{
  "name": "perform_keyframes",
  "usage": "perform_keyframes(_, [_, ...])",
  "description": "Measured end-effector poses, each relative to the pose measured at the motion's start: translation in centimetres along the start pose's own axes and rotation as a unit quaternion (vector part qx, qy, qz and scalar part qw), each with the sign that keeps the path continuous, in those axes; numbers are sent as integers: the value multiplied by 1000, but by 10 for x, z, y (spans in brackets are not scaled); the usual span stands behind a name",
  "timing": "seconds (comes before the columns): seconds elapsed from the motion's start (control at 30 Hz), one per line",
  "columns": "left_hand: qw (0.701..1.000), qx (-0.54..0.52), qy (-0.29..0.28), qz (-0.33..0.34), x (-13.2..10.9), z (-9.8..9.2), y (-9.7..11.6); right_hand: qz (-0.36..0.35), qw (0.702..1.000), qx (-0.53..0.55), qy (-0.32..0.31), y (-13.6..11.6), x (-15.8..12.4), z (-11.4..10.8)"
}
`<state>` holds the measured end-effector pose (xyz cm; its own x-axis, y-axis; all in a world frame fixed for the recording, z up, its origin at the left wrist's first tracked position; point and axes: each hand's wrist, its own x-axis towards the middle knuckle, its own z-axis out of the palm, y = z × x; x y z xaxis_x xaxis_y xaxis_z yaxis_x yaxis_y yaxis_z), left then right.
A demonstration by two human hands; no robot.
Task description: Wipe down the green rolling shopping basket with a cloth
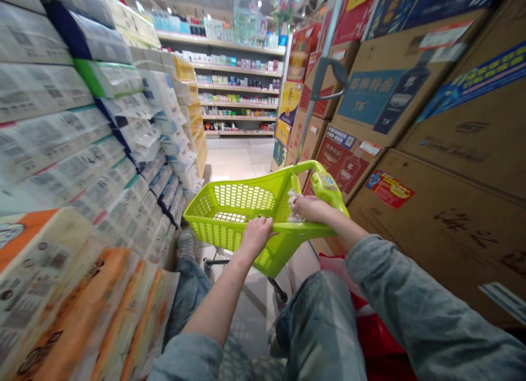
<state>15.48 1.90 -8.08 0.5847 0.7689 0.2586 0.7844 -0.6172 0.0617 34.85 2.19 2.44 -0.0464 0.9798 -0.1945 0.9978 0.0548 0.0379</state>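
Note:
A lime-green plastic shopping cart with a perforated basket stands in front of me, turned partly sideways, its handle end at the right. My left hand is closed over the near rim of the basket. In my right hand is a crumpled whitish cloth, pressed against the inside of the cart close to the handle. The right fingertips are partly hidden by the cloth. Nothing shows inside the basket.
Stacked tissue packs wall the left side; orange packs lie nearer. Cardboard cartons rise on the right, with a metal pole before them. Beyond the cart, pale floor leads to stocked shelves. Something red sits beside my leg.

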Motion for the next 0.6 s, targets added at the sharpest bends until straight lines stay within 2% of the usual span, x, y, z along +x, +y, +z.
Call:
perform_keyframes(0.03, [1000,3,1,-1,1,0,0,-10,999,-11,30,-2,-13,-2])
perform_keyframes(0.1, [1000,1,2,-5,3,-1,-1,14,996,-6,83,-6,-36,-1])
perform_keyframes(0.17, [1000,-5,-1,-10,6,-2,-2,31,988,21,152,-8,-55,7])
perform_keyframes(0.23, [1000,-7,-8,-16,9,-4,-5,19,970,48,237,-9,-65,24])
perform_keyframes(0.3, [1000,-9,-14,-20,12,-5,-9,-24,947,62,314,-10,-68,46])
perform_keyframes(0.37, [1000,-14,-15,-23,15,-5,-13,-74,926,73,363,-11,-64,69])
perform_keyframes(0.47, [999,-23,-18,-27,19,-4,-20,-104,913,98,382,-13,-54,98])
perform_keyframes(0.6, [999,-35,-32,-24,22,-2,-26,-115,922,127,347,-14,-43,133])
